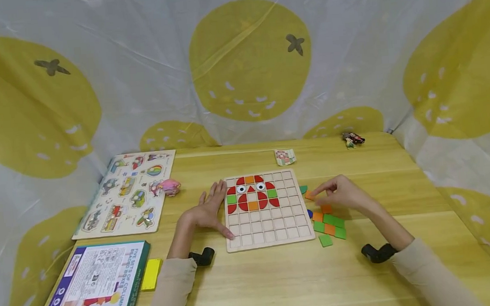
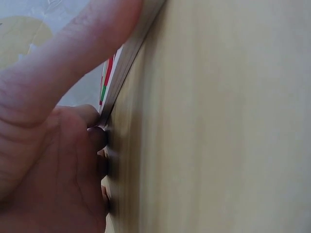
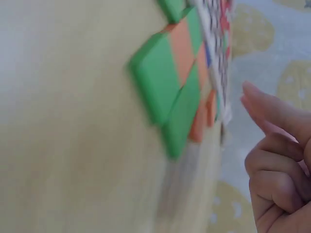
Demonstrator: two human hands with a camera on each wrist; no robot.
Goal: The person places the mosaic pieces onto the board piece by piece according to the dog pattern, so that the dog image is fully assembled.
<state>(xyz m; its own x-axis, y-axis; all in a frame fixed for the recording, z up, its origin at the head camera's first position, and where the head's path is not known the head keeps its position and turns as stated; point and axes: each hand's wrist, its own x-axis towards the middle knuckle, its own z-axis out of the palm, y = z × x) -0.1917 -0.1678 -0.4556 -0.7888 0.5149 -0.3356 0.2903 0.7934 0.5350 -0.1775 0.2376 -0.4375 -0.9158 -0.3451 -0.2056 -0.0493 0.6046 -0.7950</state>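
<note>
A square wooden grid board (image 1: pixel 271 225) lies mid-table, with red, orange, green and eye-marked pieces forming a face in its upper left. Spread along the board's left edge, my left hand (image 1: pixel 208 213) rests its thumb near the lower left corner. In the left wrist view, that thumb (image 2: pixel 73 63) reaches over the board's side. My right hand (image 1: pixel 345 192) hovers right of the board, its index fingertip beside an orange tile (image 1: pixel 309 195). The right wrist view shows index and thumb extended, other fingers curled (image 3: pixel 277 170), with no piece visible between them. Green tiles (image 3: pixel 155 73) and orange ones lie below.
A small pattern card (image 1: pixel 285 157) lies behind the board, and small figures (image 1: pixel 353 139) at the back right. On the left are a picture puzzle (image 1: pixel 122 199), a pink toy (image 1: pixel 170 187), a boxed set (image 1: pixel 96 282) and a yellow box (image 1: pixel 151 274).
</note>
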